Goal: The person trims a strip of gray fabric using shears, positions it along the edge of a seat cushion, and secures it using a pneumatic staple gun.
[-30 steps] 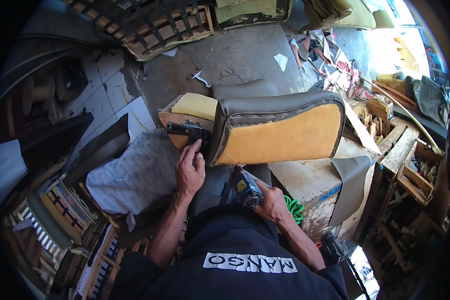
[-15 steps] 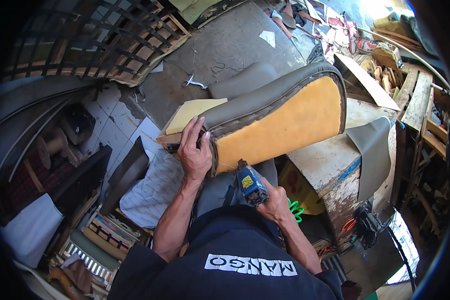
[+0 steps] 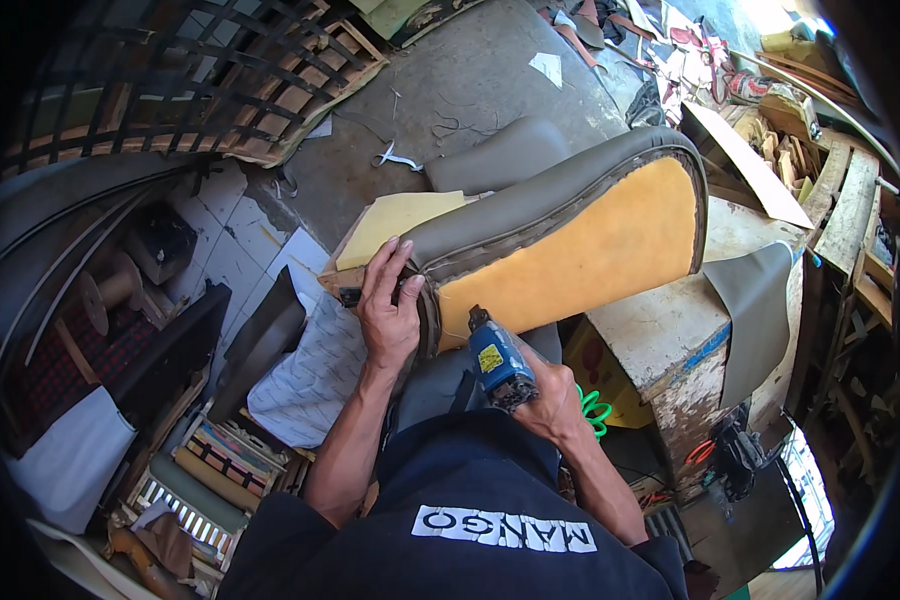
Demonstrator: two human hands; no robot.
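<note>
An upholstered armrest (image 3: 580,245), with a bare orange foam face and a grey leatherette band along its curved edge, lies slantwise in front of me. My left hand (image 3: 388,312) grips its near left corner, the fingers over the grey band and the thumb by the foam's edge. In my right hand (image 3: 550,405) is a blue staple gun (image 3: 497,362) with a yellow label. Its dark nose meets the lower edge of the foam, near the left end; whether it touches cannot be told. A loose thread hangs from the band by my left thumb.
On the right stands a worn work table (image 3: 660,335) with a grey leatherette piece (image 3: 755,310) draped over its corner. A green coiled hose (image 3: 595,410) hangs beside my right wrist. Yellow foam (image 3: 400,225) lies behind the armrest. Scraps (image 3: 670,60) litter the floor at the far right.
The staple gun's nose has shifted slightly left and up along the foam's lower edge. My left hand keeps its place on the corner. The whole view has drifted a little.
</note>
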